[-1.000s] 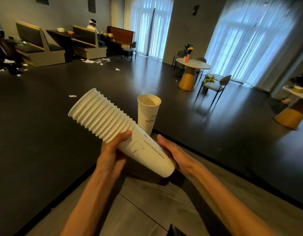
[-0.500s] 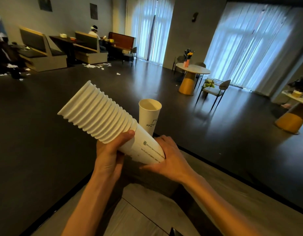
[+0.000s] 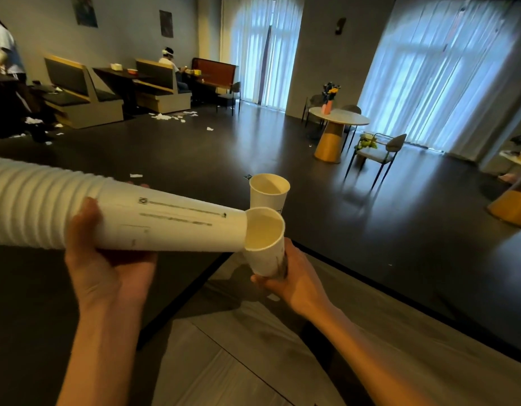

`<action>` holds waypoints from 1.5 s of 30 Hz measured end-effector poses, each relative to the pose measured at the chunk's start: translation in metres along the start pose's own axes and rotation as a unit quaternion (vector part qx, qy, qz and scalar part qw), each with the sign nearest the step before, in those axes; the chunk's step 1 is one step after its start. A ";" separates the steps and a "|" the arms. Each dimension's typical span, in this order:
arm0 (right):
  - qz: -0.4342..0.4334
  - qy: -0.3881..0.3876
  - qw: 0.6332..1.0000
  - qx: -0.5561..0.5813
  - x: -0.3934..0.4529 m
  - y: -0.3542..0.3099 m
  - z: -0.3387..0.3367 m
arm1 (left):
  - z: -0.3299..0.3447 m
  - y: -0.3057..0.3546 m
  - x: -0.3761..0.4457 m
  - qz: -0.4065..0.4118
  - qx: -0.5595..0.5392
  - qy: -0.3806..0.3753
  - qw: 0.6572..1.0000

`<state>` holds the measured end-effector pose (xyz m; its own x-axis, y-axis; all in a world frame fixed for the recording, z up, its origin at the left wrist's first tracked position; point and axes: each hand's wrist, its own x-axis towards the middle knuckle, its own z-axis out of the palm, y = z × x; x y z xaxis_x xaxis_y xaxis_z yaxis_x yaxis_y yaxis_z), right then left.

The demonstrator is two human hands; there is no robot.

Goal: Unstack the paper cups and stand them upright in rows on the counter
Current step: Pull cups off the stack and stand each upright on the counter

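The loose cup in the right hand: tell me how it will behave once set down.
The loose cup is thin paper, so probably light and easily crushed. Tall with a narrow base, it would likely tip if nudged, like the standing cup. The right hand holds its base.

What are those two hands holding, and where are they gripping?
The left hand grips the stack of paper cups from underneath, mid-length. The right hand holds a single paper cup around its lower part.

Two bare forearms, no sleeves, rings or watch
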<state>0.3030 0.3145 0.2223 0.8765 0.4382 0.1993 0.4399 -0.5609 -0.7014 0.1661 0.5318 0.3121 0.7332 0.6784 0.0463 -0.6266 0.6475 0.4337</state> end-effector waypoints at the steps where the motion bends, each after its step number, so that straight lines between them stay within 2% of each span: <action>1: 0.002 0.001 0.999 0.032 0.001 -0.001 0.004 | -0.002 0.005 0.001 0.001 -0.023 0.015 1.000; 4: 0.025 -0.010 0.996 0.089 0.007 -0.006 0.018 | -0.008 0.016 0.005 0.010 -0.043 0.044 0.998; 8: 0.053 -0.015 0.993 0.109 0.022 -0.012 0.034 | -0.009 0.018 0.005 0.008 -0.036 0.051 0.998; 23: 0.036 -0.032 0.991 0.128 0.036 0.008 0.069 | -0.009 -0.008 0.008 -0.004 0.096 -0.067 0.993; 28: 0.104 -0.040 0.980 0.165 0.017 0.017 0.049 | -0.004 -0.012 -0.003 -0.013 0.113 -0.088 0.990; 32: 0.157 -0.009 0.965 0.210 -0.016 -0.002 0.009 | 0.002 -0.014 -0.016 -0.049 0.136 -0.093 0.985; 34: 0.165 -0.055 0.945 0.277 -0.030 -0.019 -0.012 | 0.003 -0.017 -0.028 -0.090 0.154 -0.091 0.980; 37: 0.147 -0.199 0.920 0.305 -0.045 -0.041 -0.031 | 0.003 -0.023 -0.045 -0.107 0.199 -0.084 0.971; 39: 0.110 -0.273 0.924 0.244 -0.055 -0.054 -0.033 | 0.006 -0.024 -0.054 -0.103 0.220 -0.085 0.966; 41: 0.053 -0.276 0.949 0.146 -0.061 -0.067 -0.030 | 0.007 -0.020 -0.056 -0.102 0.225 -0.087 0.965; 45: -0.013 -0.227 0.968 0.103 -0.066 -0.077 -0.010 | 0.001 -0.004 -0.058 -0.083 0.274 -0.117 0.951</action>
<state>0.2132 0.3214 0.2698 0.6696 0.7394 -0.0697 0.3704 -0.4138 -0.8316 0.1264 0.4900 0.3085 0.8892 0.4448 0.1070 -0.3118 0.4181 0.8532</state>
